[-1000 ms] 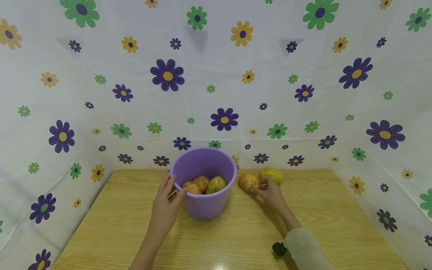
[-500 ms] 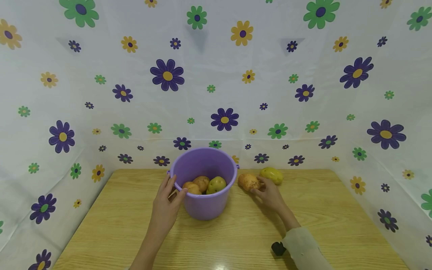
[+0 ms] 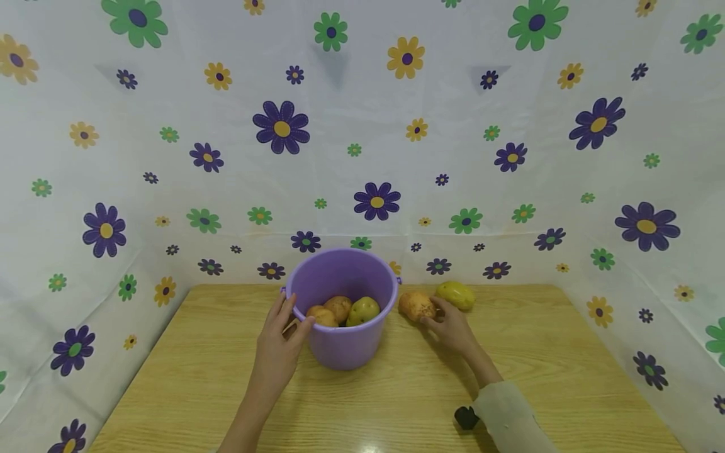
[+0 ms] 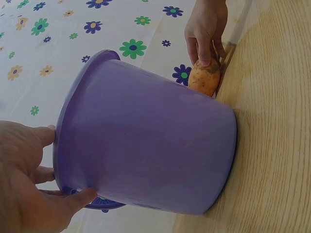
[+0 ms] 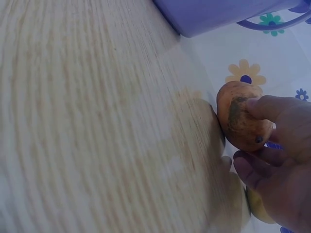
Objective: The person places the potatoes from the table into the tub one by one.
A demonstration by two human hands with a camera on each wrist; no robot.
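A purple bucket [image 3: 345, 343] stands upright on the table. At its near left rim, my left hand [image 3: 277, 346] grips the edge with thumb and fingertips; the left wrist view shows the fingers [image 4: 80, 199] at the rim and outer wall. Inside lie two brown potatoes [image 3: 338, 308] and a rounder green, potato-like one [image 3: 362, 311]. Right of the bucket, my right hand [image 3: 453, 330] pinches a brown potato [image 3: 416, 306] between thumb and fingers. In the right wrist view that potato [image 5: 238, 116] has a dark patch and sits low by the tabletop.
A glossy yellow-green oval fruit or potato [image 3: 456, 295] lies just behind the right hand. The wooden table [image 3: 340, 409] meets a flower-printed white cloth [image 3: 351, 126] at the back and sides. A small black object [image 3: 466, 418] is at the right sleeve [image 3: 512, 415].
Both hands keep their hold. The potato under the right hand has barely shifted, and the bucket stays in place.
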